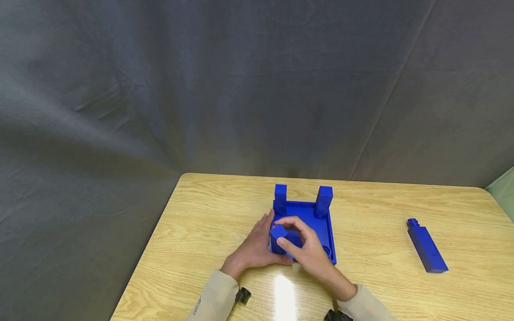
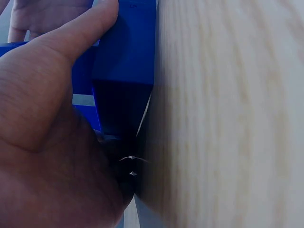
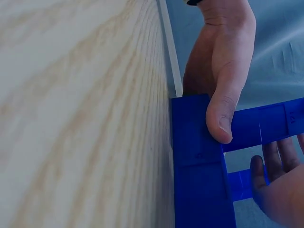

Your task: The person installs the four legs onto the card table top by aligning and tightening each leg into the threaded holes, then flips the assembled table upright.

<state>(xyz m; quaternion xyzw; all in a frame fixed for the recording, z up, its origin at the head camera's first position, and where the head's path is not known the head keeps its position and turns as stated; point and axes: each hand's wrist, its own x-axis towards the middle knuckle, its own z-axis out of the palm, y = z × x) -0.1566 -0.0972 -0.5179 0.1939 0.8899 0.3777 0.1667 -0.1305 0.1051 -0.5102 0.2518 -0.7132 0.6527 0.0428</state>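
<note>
A blue square base with raised rims (image 1: 304, 211) lies on the table. Along its left side and near edge, my left hand (image 1: 257, 245) grips the near-left corner, thumb on the near edge. At that corner stands a blue square leg (image 1: 278, 243), upright. My right hand (image 1: 308, 249) holds this leg between thumb and curled index finger. In the right wrist view, other fingers of the right hand (image 3: 285, 185) lie beside the leg (image 3: 261, 126). Two more blue legs stand at the far-left (image 1: 280, 199) and far-right (image 1: 323, 201) corners. The near-right corner shows a round socket (image 1: 327, 251).
A loose blue leg (image 1: 427, 249) lies on its side at the right of the wooden table (image 1: 373, 227), threaded end pointing away from me. Grey cloth (image 1: 257, 89) hangs behind the table's far edge and down its left side.
</note>
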